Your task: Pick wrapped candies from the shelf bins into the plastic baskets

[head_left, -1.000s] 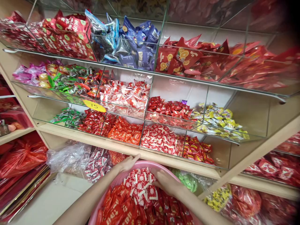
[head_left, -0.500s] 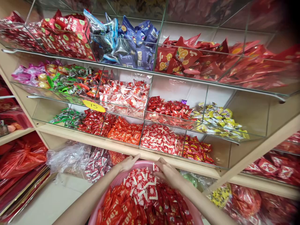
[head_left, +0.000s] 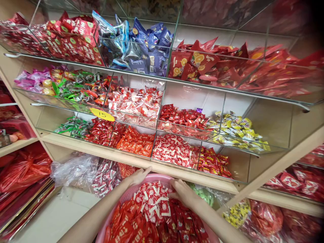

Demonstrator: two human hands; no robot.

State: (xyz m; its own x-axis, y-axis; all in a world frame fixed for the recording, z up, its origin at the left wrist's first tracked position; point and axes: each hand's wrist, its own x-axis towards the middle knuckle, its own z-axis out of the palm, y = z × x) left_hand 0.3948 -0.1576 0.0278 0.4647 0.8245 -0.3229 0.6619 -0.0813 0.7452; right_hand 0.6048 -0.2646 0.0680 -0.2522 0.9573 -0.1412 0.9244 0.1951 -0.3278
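A pink plastic basket (head_left: pixel 126 194) stands low in front of me, heaped with wrapped sweets. Orange-red packets (head_left: pixel 131 221) fill its left side, white-and-red packets (head_left: pixel 152 200) the far middle, dark red packets (head_left: pixel 184 224) the right. My left hand (head_left: pixel 138 177) grips the far left rim, one finger stretched toward the shelf board; its other fingers are mostly hidden. At the far right rim, my right hand (head_left: pixel 182 191) is closed with bent fingers, its thumb side over the sweets. No packet shows in it.
Just beyond the basket runs a wooden shelf board (head_left: pixel 101 148). Above it, clear-walled bins hold sweets, and a yellow price tag (head_left: pixel 102 114) reads 15. Clear bags (head_left: pixel 74 168) lie below on the left, a bag of yellow packets (head_left: pixel 238 213) on the right.
A white-and-red packet pinched in my right hand has left its fingers. That hand has shifted slightly down and right onto the rim. My left hand stays put.
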